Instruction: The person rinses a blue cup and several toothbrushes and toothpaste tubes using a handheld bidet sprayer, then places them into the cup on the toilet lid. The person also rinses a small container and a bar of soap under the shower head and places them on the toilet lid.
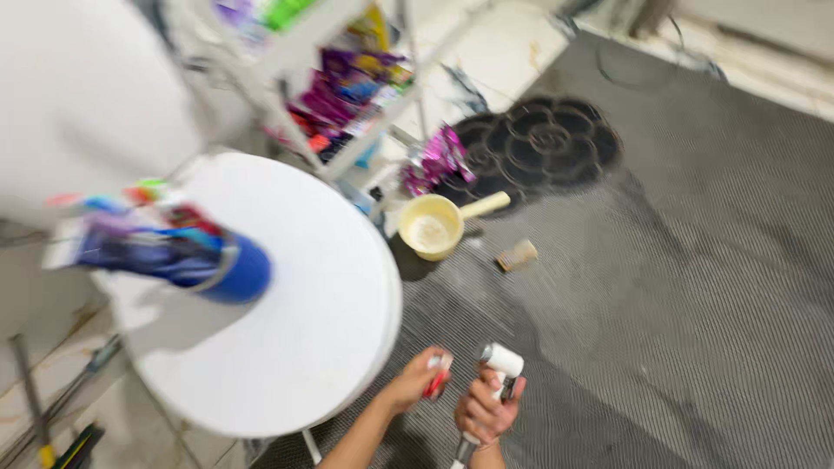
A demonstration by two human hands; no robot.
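The right hand (484,412) is closed in a fist round the grey handle of a handheld spray head (497,372), low in the view over the dark ribbed floor mat (695,287); the tool stands nearly upright, its long axis running from the handle's lower end at the bottom edge up to a white head that tips slightly to the right; the forearm comes up from the bottom edge. Just to its left, the left hand (415,382) curls its fingers round a small red and white object (440,373), too blurred to name, held close beside the spray head but apart from it; its forearm slants up from the lower left. Both hands sit just off the near right edge of the round white table (321,321); near the table's left edge a blue cup (228,269) lies tilted with colourful packets (130,230) sticking out of it. Farther back on the mat stands a cream dipper (433,227), its handle pointing right, with something pale inside; a small brush (517,254) lies to its right; behind them lie a black flower-patterned mat (543,143) and a wire rack (347,87) stacked with bright packets.
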